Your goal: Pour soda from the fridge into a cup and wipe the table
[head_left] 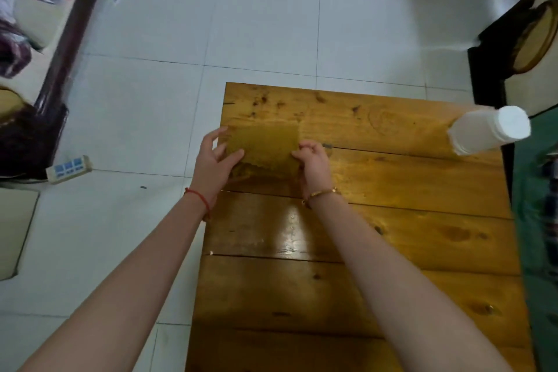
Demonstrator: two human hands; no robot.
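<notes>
A yellow-brown cloth (265, 143) lies spread on the far left part of the wooden table (392, 220). My left hand (213, 160) holds its left edge between thumb and fingers. My right hand (314, 163) pinches its right near corner. A white cup (489, 130) stands at the table's far right edge, well apart from both hands. No soda bottle is in view.
White tiled floor (211, 24) surrounds the table on the far and left sides. A power strip (68, 169) lies on the floor at the left beside dark furniture. Dark chairs and a green cloth (540, 251) border the table's right side.
</notes>
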